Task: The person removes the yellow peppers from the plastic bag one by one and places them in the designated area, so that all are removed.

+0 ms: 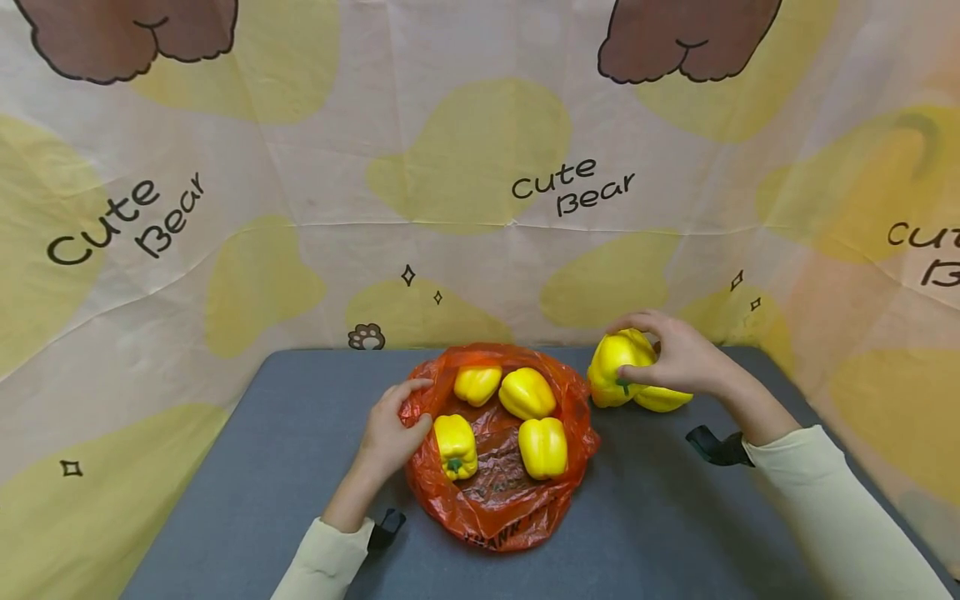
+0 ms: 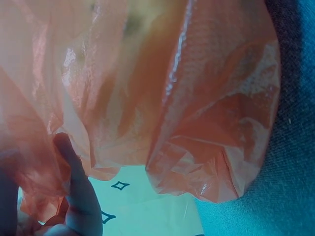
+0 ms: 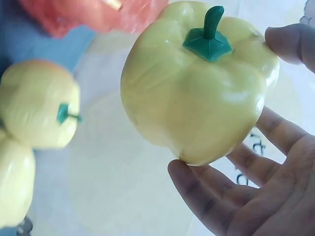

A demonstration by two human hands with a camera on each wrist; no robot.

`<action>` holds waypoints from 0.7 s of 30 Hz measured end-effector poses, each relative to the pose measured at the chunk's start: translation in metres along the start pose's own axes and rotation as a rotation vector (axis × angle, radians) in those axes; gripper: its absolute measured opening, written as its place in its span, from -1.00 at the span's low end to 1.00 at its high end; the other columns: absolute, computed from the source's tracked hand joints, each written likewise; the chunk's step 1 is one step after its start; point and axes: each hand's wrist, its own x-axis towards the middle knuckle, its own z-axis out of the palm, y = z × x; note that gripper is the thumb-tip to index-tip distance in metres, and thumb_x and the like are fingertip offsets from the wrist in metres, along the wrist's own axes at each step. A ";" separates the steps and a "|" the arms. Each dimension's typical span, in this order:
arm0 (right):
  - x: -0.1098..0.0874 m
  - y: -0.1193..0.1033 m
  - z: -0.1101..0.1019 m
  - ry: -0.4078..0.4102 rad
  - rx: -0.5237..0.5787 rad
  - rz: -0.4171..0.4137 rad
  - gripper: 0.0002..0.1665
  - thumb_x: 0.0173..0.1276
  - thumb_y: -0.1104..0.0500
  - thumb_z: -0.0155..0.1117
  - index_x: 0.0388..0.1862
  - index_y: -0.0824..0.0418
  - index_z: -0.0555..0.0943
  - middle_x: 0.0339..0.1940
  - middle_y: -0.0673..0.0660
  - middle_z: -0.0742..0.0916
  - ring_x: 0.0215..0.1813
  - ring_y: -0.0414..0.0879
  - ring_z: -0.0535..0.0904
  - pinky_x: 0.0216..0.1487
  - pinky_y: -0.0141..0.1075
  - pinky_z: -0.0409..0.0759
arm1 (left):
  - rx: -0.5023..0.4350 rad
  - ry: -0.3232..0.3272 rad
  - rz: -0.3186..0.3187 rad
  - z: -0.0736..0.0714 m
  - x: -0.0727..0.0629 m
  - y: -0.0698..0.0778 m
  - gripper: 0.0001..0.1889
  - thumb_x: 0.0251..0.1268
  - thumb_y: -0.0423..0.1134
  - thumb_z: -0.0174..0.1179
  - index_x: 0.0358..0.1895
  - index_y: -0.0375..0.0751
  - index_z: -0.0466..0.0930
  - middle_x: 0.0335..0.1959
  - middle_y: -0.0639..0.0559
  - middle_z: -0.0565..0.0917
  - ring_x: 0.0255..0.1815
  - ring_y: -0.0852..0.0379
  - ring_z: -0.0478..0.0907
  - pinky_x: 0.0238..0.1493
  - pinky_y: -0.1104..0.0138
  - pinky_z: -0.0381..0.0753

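Note:
A red plastic bag sits on the table with its mouth spread open and several yellow bell peppers inside. My left hand grips the bag's left rim; in the left wrist view the translucent film bunches at my fingers. To the right of the bag, my right hand holds a yellow bell pepper between thumb and fingers, its green stem showing. Two more yellow peppers lie close by it, partly hidden by the hand in the head view.
A grey table carries everything. Behind it and at the sides hangs a cream cloth with yellow patches, bear drawings and lettering. Each wrist has a black strap.

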 end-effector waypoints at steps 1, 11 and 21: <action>-0.001 0.003 -0.002 0.000 -0.008 0.010 -0.42 0.07 0.04 0.47 0.10 0.08 0.57 0.14 0.18 0.61 0.04 0.10 0.51 -0.05 -0.01 0.54 | -0.001 0.001 0.001 0.000 0.000 0.000 -0.52 0.06 -0.41 0.28 0.11 0.01 0.59 -0.06 -0.13 0.58 -0.15 -0.03 0.59 -0.19 0.21 0.69; -0.010 0.030 -0.016 0.006 -0.056 0.044 -0.40 0.04 0.08 0.45 0.11 0.14 0.56 0.16 0.29 0.57 0.08 0.18 0.48 -0.02 0.04 0.49 | 0.003 0.004 0.007 -0.001 0.000 0.000 -0.52 0.05 -0.40 0.29 0.11 0.01 0.59 -0.06 -0.14 0.59 -0.15 -0.03 0.58 -0.20 0.22 0.68; -0.021 0.061 -0.020 0.023 -0.106 0.077 -0.41 0.01 0.11 0.46 0.08 0.20 0.57 0.16 0.33 0.55 0.11 0.26 0.46 0.01 0.14 0.45 | -0.008 0.006 0.002 -0.001 0.000 -0.001 -0.53 0.06 -0.40 0.29 0.10 0.01 0.59 -0.06 -0.13 0.59 -0.16 -0.03 0.58 -0.21 0.22 0.69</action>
